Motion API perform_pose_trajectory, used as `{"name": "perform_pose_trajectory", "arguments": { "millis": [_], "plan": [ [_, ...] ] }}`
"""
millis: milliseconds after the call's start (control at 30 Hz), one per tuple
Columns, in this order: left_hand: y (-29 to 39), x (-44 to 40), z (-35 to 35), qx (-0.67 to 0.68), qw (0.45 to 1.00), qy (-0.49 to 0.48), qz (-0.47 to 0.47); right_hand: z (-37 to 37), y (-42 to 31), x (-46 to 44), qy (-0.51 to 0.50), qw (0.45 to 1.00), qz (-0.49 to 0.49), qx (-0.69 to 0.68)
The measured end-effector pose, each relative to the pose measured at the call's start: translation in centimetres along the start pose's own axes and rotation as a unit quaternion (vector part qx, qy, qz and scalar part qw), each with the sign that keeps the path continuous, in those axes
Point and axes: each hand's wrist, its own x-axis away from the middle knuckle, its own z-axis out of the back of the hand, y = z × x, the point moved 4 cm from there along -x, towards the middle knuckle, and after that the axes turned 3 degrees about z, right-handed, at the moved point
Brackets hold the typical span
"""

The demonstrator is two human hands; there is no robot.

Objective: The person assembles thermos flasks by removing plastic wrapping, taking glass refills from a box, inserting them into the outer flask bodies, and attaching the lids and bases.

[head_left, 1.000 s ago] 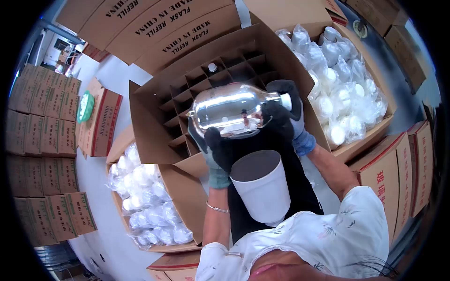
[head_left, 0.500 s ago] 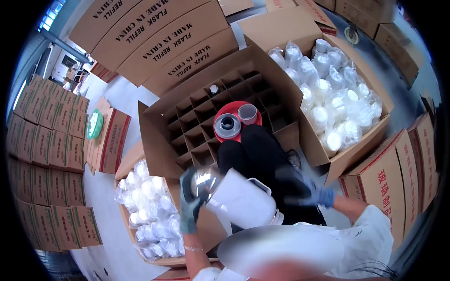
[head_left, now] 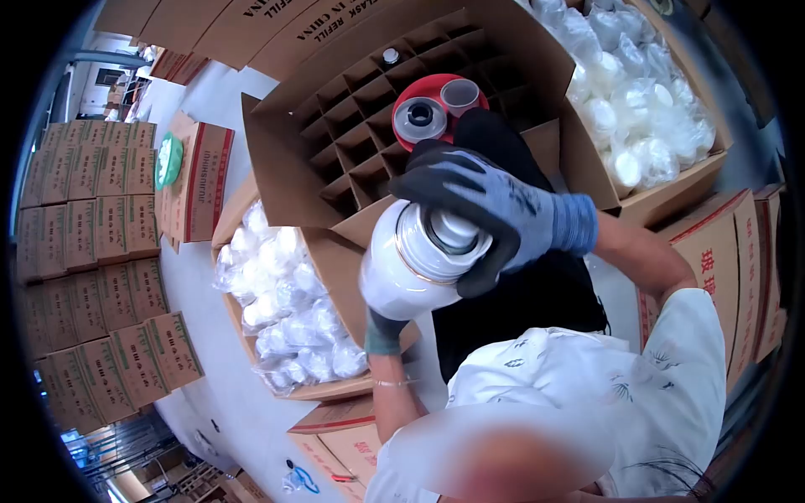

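A white vacuum flask (head_left: 387, 272) is held over my lap, its neck tipped up towards the camera. My right hand (head_left: 511, 205), in a blue and black glove, is closed around the neck and shoulder, fingers across the top. From underneath, my left hand (head_left: 383, 333) in a grey-green glove supports the body; its fingers are hidden behind the flask. Just beyond my right hand, a red tray (head_left: 405, 95) carries a translucent round part with a dark centre (head_left: 419, 119) and a clear plastic cup (head_left: 459, 97). The silvery glass piece is out of sight now.
A divided carton (head_left: 289, 180) stands ahead, with a small white-capped item (head_left: 391, 56) in one cell. Open cartons of plastic-wrapped white items flank me, at left (head_left: 281, 293) and right (head_left: 646, 109). Stacked boxes (head_left: 88, 193) line the far left; a green basket (head_left: 168, 161) sits on another box.
The flask has turned from lying sideways to neck up. My right hand has come from the right onto its neck. My left hand has shifted beneath it, and the camera view has tilted.
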Motion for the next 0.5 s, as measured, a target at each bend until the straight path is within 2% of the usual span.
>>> {"name": "perform_pose_trajectory", "arguments": {
  "millis": [67,200,300,333,433,500],
  "plan": [
    [0.0,-1.8,-0.7,0.003,1.000,-0.008,-0.019,0.1,0.5,-1.1,0.012,0.990,0.003,-0.137],
    [-0.6,-2.5,-2.3,0.019,1.000,-0.017,-0.008,0.3,0.6,-2.3,0.040,0.987,0.031,-0.153],
    [-1.2,-0.8,-3.8,0.012,1.000,-0.004,0.023,1.0,1.7,-2.3,0.112,0.991,0.003,-0.075],
    [-1.2,-0.1,-4.0,-0.033,0.998,0.022,0.041,1.2,1.9,-2.1,0.134,0.988,-0.045,-0.068],
    [-0.4,0.4,-4.1,-0.012,0.997,0.047,0.066,1.4,1.4,-2.2,0.205,0.977,-0.033,0.049],
    [0.0,0.5,-4.1,-0.007,0.996,0.051,0.075,1.3,1.7,-2.5,0.203,0.979,-0.035,0.010]
  ]
}}
